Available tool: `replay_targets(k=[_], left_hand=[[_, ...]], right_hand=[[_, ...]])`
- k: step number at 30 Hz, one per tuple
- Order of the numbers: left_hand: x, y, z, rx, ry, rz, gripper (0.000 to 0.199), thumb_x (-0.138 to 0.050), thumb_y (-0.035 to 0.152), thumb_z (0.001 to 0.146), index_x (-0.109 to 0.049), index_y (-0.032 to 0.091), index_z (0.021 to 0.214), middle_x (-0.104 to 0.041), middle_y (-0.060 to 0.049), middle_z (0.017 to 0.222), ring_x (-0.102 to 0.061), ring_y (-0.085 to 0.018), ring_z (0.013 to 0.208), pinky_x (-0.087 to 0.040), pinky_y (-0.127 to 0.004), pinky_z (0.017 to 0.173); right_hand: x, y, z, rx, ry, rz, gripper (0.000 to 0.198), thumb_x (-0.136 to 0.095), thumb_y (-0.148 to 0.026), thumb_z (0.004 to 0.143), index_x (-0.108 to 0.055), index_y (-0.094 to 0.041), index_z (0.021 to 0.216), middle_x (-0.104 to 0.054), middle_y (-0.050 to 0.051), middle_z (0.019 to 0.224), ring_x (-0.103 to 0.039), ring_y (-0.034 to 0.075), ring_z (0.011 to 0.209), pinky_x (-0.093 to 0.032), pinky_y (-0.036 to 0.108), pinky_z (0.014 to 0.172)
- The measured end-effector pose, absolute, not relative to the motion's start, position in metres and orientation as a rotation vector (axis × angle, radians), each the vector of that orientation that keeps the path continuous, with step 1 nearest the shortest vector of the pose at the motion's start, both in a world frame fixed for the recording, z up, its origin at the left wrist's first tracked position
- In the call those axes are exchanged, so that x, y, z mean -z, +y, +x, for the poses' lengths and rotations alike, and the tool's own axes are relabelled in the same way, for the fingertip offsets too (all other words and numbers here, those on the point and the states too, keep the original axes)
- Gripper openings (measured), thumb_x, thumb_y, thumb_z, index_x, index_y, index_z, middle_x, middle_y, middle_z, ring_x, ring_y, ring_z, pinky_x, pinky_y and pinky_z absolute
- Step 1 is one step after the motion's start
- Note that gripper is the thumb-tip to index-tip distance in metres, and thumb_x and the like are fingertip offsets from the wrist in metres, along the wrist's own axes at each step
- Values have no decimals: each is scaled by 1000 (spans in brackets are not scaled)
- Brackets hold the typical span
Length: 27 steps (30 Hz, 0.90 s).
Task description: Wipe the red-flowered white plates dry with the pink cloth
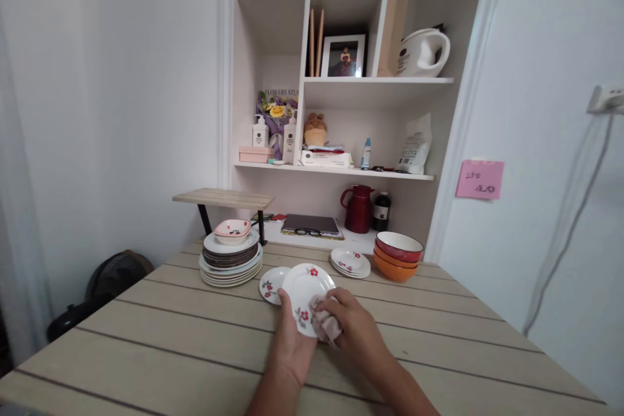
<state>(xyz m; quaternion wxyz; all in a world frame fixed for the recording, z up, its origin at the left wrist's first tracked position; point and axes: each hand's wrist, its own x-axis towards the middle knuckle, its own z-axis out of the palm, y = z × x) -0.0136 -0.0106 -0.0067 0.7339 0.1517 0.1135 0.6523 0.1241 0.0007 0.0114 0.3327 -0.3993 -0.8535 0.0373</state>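
The counter (pixel 185 344), pale slats with dark seams, carries a plate stack (pixel 230 266) topped by a dish (pixel 233 229) at left, a riser (pixel 221 199) behind it, and small plates (pixel 350 262) near bowls (pixel 397 257) at right. Above it, the left hand (pixel 293 335) has its grip closed at the edge of a flowered plate (pixel 306 283), while the right hand's (pixel 355 322) grip is bunched round a crumpled cloth (pixel 325 322) against that plate. White shelves (pixel 370 174) fill the alcove behind, between pale walls (pixel 146 78), with a pink note (pixel 480 180) on the right.
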Motion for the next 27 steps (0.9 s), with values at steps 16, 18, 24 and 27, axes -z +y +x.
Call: replay_targets(k=[16, 18, 24, 27], left_hand=[[13, -19, 12, -1107, 285, 427, 72, -44, 64, 86, -46, 16, 140, -64, -17, 126, -57, -31, 120, -38, -46, 103], [10, -20, 12, -1129, 262, 416, 68, -42, 62, 88, -47, 18, 139, -64, -16, 126, -58, -30, 118, -39, -45, 102], [5, -23, 13, -1192, 263, 407, 60, -43, 60, 88, -56, 19, 130, -69, -12, 117, -62, -27, 111, -43, -41, 96], [6, -22, 9, -1250, 275, 395, 57, -47, 59, 87, -60, 18, 125, -71, -11, 110, -64, -25, 105, -45, -38, 93]], right_hand=[[-12, 31, 160, 166, -1959, -1220, 45, -49, -6, 74, -69, -28, 108, -61, 6, 118, -56, 26, 107, -47, 34, 84], [-11, 29, 154, 169, -2024, -1152, 45, -50, -6, 75, -70, -28, 108, -62, 6, 117, -55, 26, 107, -46, 34, 85], [-7, 21, 132, 150, -2216, -949, 53, -52, -3, 72, -67, -28, 116, -61, 8, 122, -53, 26, 107, -44, 36, 87], [-8, 16, 127, 90, -2326, -855, 58, -54, 0, 66, -68, -30, 114, -62, 6, 122, -53, 24, 107, -42, 36, 89]])
